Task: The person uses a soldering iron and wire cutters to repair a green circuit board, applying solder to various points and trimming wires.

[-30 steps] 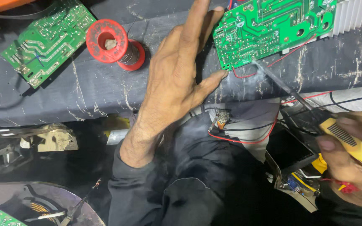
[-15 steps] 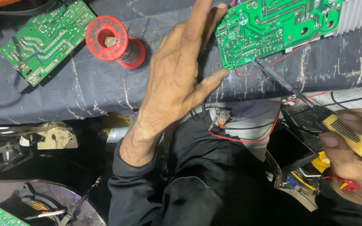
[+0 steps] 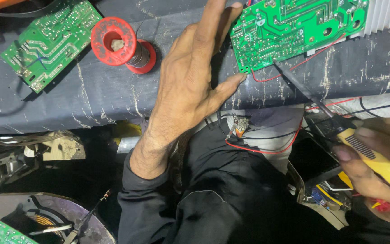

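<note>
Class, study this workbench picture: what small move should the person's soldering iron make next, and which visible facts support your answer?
Probably just hold the soldering iron steady on the joint. Its dark tip already meets the lower edge of the green circuit board, the left hand braces the board's left edge, and the right hand grips the yellow handle.

Dark scratched bench [image 3: 91, 99] w/ two green boards [image 3: 294, 27] [image 3: 50, 40], red solder spool [image 3: 120, 45].

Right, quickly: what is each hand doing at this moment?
Left hand: open, fingers spread, steadying the green circuit board.
Right hand: closed around the yellow soldering iron, tip on the board.
</note>
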